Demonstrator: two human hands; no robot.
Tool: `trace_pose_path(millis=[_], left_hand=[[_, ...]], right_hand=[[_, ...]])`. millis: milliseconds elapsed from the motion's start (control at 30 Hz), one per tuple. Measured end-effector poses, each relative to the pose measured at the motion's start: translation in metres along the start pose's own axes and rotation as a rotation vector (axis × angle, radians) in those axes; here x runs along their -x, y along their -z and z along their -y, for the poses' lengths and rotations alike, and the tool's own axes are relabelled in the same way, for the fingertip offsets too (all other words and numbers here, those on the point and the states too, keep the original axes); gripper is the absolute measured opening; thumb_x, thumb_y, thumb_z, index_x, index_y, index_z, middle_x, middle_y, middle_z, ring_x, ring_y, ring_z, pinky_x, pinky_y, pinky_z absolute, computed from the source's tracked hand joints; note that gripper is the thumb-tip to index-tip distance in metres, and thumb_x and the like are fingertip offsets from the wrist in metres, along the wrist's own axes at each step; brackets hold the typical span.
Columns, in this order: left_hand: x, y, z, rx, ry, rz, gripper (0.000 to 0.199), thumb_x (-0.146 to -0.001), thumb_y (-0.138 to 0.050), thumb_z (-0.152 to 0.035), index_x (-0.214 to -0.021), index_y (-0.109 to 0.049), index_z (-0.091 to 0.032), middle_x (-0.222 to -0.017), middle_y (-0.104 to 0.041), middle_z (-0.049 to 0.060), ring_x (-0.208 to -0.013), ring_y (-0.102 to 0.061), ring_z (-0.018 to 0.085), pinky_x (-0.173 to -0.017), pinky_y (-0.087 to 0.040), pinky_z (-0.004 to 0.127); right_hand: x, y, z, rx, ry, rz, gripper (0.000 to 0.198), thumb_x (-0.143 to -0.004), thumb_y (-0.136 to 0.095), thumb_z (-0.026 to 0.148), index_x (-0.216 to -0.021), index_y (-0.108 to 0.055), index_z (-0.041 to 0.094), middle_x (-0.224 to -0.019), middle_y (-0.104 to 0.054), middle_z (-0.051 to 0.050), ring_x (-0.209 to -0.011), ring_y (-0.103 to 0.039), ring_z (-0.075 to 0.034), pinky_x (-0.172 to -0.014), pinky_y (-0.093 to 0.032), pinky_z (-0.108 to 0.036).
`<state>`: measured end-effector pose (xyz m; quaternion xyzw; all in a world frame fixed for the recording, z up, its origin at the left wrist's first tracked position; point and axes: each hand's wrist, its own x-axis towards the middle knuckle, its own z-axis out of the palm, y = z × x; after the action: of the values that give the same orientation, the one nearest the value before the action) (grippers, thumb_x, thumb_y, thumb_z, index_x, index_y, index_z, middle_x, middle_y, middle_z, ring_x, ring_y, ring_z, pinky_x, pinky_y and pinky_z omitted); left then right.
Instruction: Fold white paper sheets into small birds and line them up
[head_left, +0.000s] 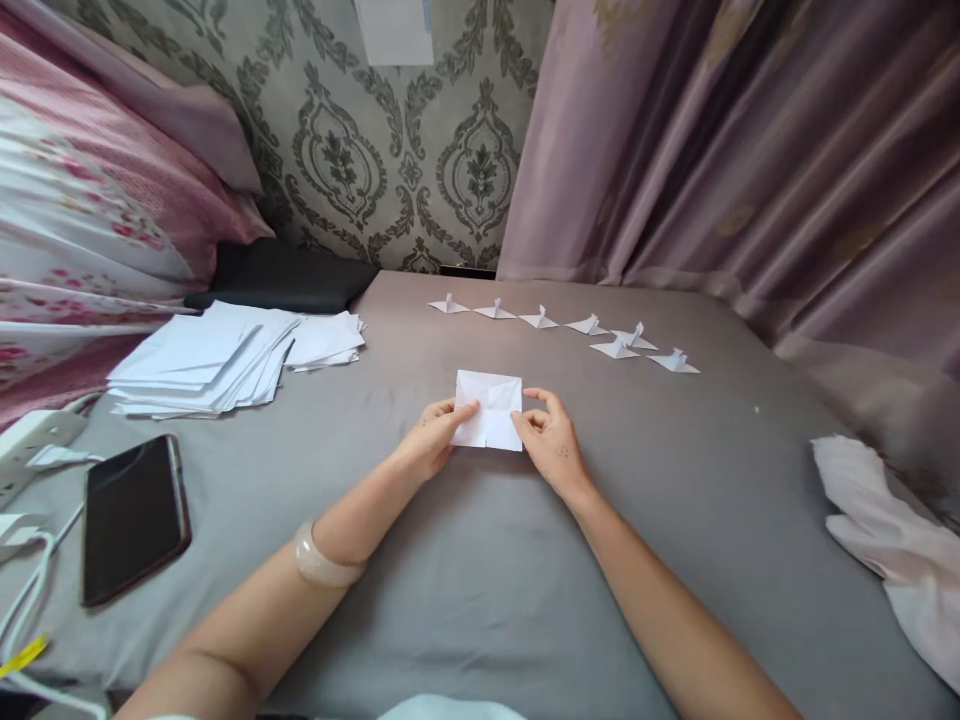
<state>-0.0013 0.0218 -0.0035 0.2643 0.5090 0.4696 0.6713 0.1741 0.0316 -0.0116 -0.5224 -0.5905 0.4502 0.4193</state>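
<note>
Pale clothing [450, 709] shows at the bottom edge between two bare forearms [259, 610], the left one ringed by a glossy cream bangle [321, 562]. Above a grey, cloth-covered surface [480, 580], the left hand [433, 437] pinches a creased white paper square [491, 425] by its left side, thumb on top. The right hand [556, 447] has its thumb over the opposite edge, fingers curled; whether it grips, I cannot tell. Beyond stand seven small white folded-paper figures [538, 319]; a stack of white paper sheets [184, 350] lies leftward, a black phone [135, 520] nearer.

Home rm w/ curtain [720, 150], patt. wallpaper [409, 140]
</note>
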Motion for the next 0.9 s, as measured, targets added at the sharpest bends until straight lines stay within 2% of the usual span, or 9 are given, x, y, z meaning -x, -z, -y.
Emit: trace_pose_path(millis=[67,133,233,333,400,467,567,767,900], left_hand=[[-0.002,0.008,0.001,-0.094,-0.052,-0.075,0.031,-0.071,-0.071,-0.030,-0.097,-0.064,-0.014,-0.081,-0.069,0.007,-0.067,-0.063,0.015,-0.063,-0.049,0.026],[-0.004,0.014,0.001,-0.224,-0.134,-0.131,0.047,-0.071,-0.070,-0.031,-0.114,-0.058,-0.018,-0.072,-0.064,0.001,-0.061,-0.058,0.013,-0.059,-0.045,0.024],[-0.006,0.018,0.002,-0.409,-0.257,-0.088,0.059,-0.076,-0.061,-0.032,-0.133,-0.045,-0.024,-0.059,-0.054,-0.006,-0.050,-0.046,0.010,-0.051,-0.036,0.021],[-0.007,0.020,0.005,-0.597,-0.278,0.000,0.038,-0.078,-0.049,-0.027,-0.113,-0.063,-0.021,-0.056,-0.048,-0.005,-0.046,-0.036,0.009,-0.047,-0.029,0.022],[-0.005,0.021,0.005,-0.708,-0.275,0.038,0.035,-0.076,-0.043,-0.020,-0.100,-0.069,-0.020,-0.062,-0.053,-0.001,-0.051,-0.041,0.010,-0.050,-0.033,0.023],[-0.003,0.022,0.003,-0.807,-0.340,0.042,0.041,-0.073,-0.041,-0.015,-0.101,-0.070,-0.021,-0.076,-0.060,0.003,-0.067,-0.052,0.015,-0.060,-0.042,0.025],[0.000,0.024,0.001,-0.939,-0.457,0.048,0.046,-0.072,-0.041,-0.011,-0.107,-0.069,-0.023,-0.091,-0.063,0.006,-0.091,-0.053,0.020,-0.076,-0.045,0.029],[0.001,0.027,0.001,-1.046,-0.497,0.125,0.033,-0.081,-0.047,-0.019,-0.105,-0.068,-0.027,-0.092,-0.063,0.006,-0.087,-0.049,0.021,-0.077,-0.044,0.032],[-0.001,0.027,0.004,-1.115,-0.554,0.072,0.021,-0.082,-0.055,-0.026,-0.094,-0.072,-0.028,-0.098,-0.060,0.007,-0.091,-0.047,0.023,-0.079,-0.043,0.035]], right_hand=[[0.001,-0.002,-0.006,0.034,-0.008,0.016,0.040,-0.081,-0.058,0.038,-0.116,-0.049,0.020,-0.063,-0.059,0.005,-0.052,-0.049,-0.011,-0.054,-0.040,-0.024],[0.001,0.000,-0.011,0.079,-0.006,0.051,0.032,-0.083,-0.055,0.037,-0.111,-0.055,0.021,-0.064,-0.059,0.004,-0.052,-0.049,-0.012,-0.054,-0.039,-0.024],[0.002,0.006,-0.015,0.167,-0.007,0.085,0.027,-0.086,-0.049,0.036,-0.102,-0.065,0.021,-0.074,-0.065,0.000,-0.059,-0.053,-0.013,-0.058,-0.042,-0.026],[0.004,0.013,-0.012,0.293,-0.003,0.123,0.032,-0.087,-0.044,0.030,-0.106,-0.068,0.021,-0.089,-0.070,-0.004,-0.065,-0.057,-0.015,-0.066,-0.046,-0.029],[0.006,0.020,-0.008,0.371,0.052,0.179,0.037,-0.086,-0.039,0.021,-0.111,-0.067,0.021,-0.099,-0.070,-0.005,-0.075,-0.061,-0.016,-0.074,-0.047,-0.031],[0.007,0.026,-0.004,0.438,0.127,0.261,0.046,-0.083,-0.036,0.012,-0.115,-0.066,0.025,-0.105,-0.069,-0.003,-0.089,-0.061,-0.017,-0.085,-0.044,-0.034],[0.006,0.033,-0.002,0.486,0.163,0.298,0.045,-0.083,-0.040,0.011,-0.113,-0.067,0.031,-0.107,-0.069,0.000,-0.100,-0.059,-0.018,-0.095,-0.039,-0.038],[0.004,0.032,-0.007,0.460,0.109,0.225,0.029,-0.085,-0.049,0.020,-0.101,-0.071,0.029,-0.098,-0.070,-0.002,-0.096,-0.060,-0.019,-0.090,-0.043,-0.038],[0.004,0.029,-0.009,0.500,0.179,0.182,0.020,-0.086,-0.053,0.028,-0.092,-0.072,0.027,-0.097,-0.065,-0.005,-0.095,-0.057,-0.020,-0.088,-0.044,-0.037]])
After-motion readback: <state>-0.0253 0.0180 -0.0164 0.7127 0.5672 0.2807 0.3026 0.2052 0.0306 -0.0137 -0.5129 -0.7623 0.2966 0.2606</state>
